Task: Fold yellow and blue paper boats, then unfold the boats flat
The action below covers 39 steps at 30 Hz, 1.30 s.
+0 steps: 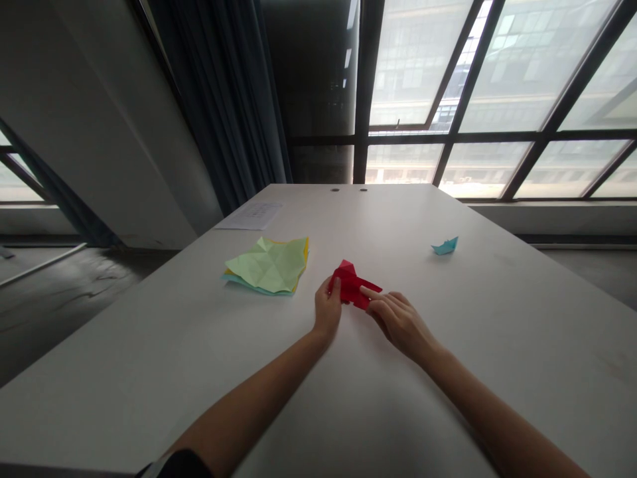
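A partly folded sheet of red paper [352, 285] is held between my two hands, just above the white table. My left hand [328, 307] grips its left side, thumb on top and fingers behind. At the lower right edge, my right hand [395, 318] pinches the paper with its index finger laid along the surface. One peak of the red paper points up and away from me, and a flap reaches right. The fingertips beneath the paper are mostly hidden.
Creased sheets of green, yellow and blue paper [271, 265] lie stacked to the left. A small blue paper boat [444, 246] stands at the right. A printed white sheet [250, 216] lies at the table's far left edge. Two round dark fittings sit at the far end of the table [398, 206].
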Each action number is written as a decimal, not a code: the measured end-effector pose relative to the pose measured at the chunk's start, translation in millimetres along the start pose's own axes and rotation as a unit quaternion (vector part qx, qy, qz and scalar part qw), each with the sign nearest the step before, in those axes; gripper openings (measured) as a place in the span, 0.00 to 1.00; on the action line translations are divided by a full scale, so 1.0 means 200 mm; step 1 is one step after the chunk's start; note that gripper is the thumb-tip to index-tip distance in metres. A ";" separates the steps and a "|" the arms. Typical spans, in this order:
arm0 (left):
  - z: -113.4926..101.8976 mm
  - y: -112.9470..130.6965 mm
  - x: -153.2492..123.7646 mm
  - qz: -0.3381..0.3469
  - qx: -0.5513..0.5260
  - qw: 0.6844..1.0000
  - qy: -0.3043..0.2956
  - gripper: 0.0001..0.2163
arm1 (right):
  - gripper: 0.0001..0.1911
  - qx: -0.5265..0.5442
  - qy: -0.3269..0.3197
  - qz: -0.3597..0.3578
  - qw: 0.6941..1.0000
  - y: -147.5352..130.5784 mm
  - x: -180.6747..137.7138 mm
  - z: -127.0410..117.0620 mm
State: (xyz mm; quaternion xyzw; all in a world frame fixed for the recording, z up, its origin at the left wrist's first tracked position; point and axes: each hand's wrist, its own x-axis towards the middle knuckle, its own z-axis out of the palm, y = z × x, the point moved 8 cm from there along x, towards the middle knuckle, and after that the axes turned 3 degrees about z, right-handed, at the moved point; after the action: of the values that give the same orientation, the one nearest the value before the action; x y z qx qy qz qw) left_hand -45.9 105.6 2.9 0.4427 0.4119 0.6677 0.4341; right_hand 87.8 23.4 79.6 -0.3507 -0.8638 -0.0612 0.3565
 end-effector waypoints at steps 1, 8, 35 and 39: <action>-0.01 0.00 0.00 -0.003 -0.009 1.000 0.008 0.16 | 0.08 -0.001 -0.004 0.006 1.000 0.00 0.00 0.01; -0.05 -0.02 0.03 -0.076 -0.139 0.985 0.071 0.15 | 0.08 -0.010 -0.075 -0.025 0.997 -0.03 0.00 0.08; 0.07 -0.06 -0.01 -0.188 -0.233 0.954 -0.033 0.09 | 0.16 0.020 0.013 0.219 0.975 0.26 -0.05 0.00; 0.12 -0.04 -0.04 -0.161 -0.172 0.964 -0.120 0.12 | 0.15 -0.025 0.010 0.197 0.980 0.25 -0.04 -0.02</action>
State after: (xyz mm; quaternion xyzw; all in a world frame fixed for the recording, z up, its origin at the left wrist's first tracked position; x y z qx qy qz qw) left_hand -19.0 103.8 0.4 0.3665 0.3018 0.5913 0.6519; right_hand 127.2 55.0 70.3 -0.5224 -0.7720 -0.0149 0.3617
